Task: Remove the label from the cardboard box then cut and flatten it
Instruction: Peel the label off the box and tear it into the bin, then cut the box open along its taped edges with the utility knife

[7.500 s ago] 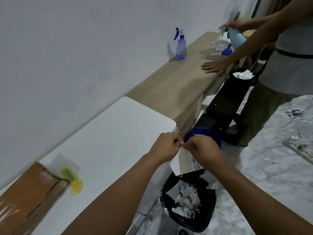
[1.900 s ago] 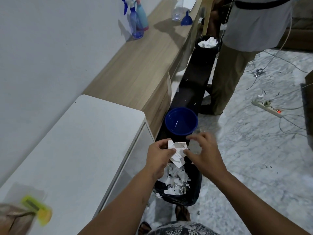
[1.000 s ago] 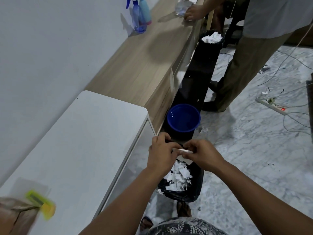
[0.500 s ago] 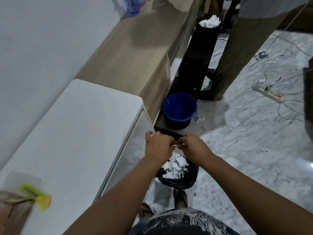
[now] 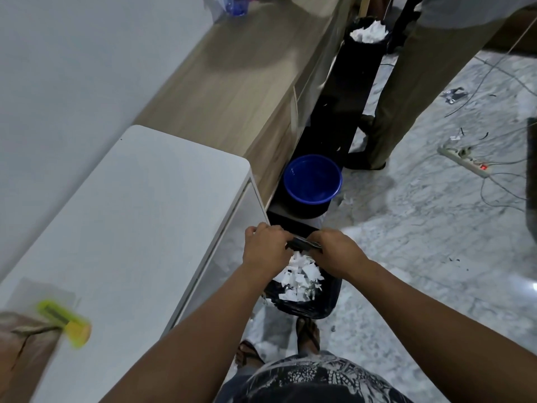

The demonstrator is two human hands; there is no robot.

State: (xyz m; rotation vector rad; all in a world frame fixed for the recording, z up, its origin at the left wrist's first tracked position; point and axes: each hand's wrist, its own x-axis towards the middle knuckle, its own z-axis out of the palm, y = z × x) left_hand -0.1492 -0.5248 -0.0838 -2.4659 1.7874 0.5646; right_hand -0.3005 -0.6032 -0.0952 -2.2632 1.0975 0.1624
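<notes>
My left hand (image 5: 266,250) and my right hand (image 5: 337,253) are close together over a black waste bin (image 5: 308,308) on the floor. Both pinch a small scrap of the torn label (image 5: 303,244), which is seen edge-on and mostly hidden by my fingers. Several white label pieces (image 5: 302,279) lie inside the bin. The brown cardboard box (image 5: 20,356) sits at the bottom left corner on the white table (image 5: 130,222), blurred. A yellow-green cutter (image 5: 62,322) lies against the box.
A blue bucket (image 5: 312,181) stands just beyond the bin. Another person's legs (image 5: 406,91) stand by a second black bin (image 5: 367,39) full of white paper. A wooden counter (image 5: 232,82) runs along the wall. A power strip (image 5: 465,161) and cables lie on the marble floor.
The label has been torn down from a large sheet to a small scrap, with pieces dropped into the bin. My hands have stayed together over it while my view tilted down.
</notes>
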